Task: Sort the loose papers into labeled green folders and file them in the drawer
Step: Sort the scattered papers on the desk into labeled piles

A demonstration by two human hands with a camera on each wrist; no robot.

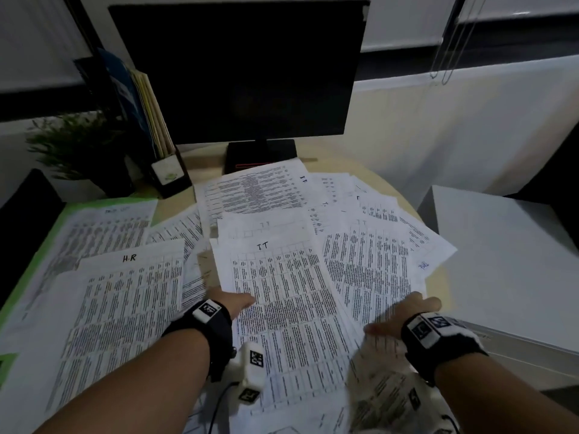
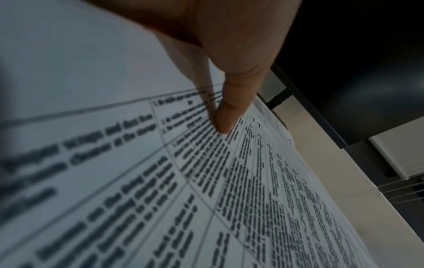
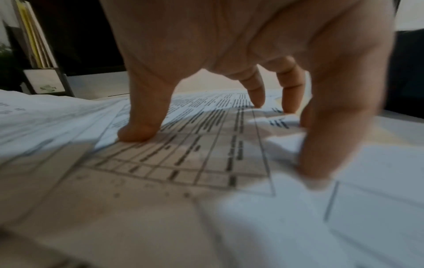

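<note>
At the far left of the desk lies an open bright green paper folder [image 1: 47,233] with printed sheets already on it, and in front of it a white printed sheet marked "H.R" by hand [image 1: 125,302]. Behind them stand a small green potted plant [image 1: 75,145] and a black upright file holder with thin folders [image 1: 156,136].

In the middle, the left hand [image 1: 235,303] lies with straight fingers on the white table-printed sheet marked "IT" [image 1: 282,292]. In the left wrist view the fingertips [image 2: 223,121] press flat on the print; the hand grips nothing. Behind is a dark flat monitor [image 1: 238,73].

To the right, the right hand [image 1: 404,314] is spread over a fan of overlapping white printed sheets [image 1: 369,261]. The right wrist view shows the fingertips [image 3: 137,132] standing on the paper, not curled round anything, and one corner is a little crumpled near the outer finger. A white cabinet top [image 1: 501,252] is at the far right.

The step seems to be gathering the "IT" sheets. I think it is good to hold the top sheet with the left hand and pull the others under it with light, flat pressure, because a strong push can fold the corners. It helps also to read each heading before stacking. The drawer I cannot see.
</note>
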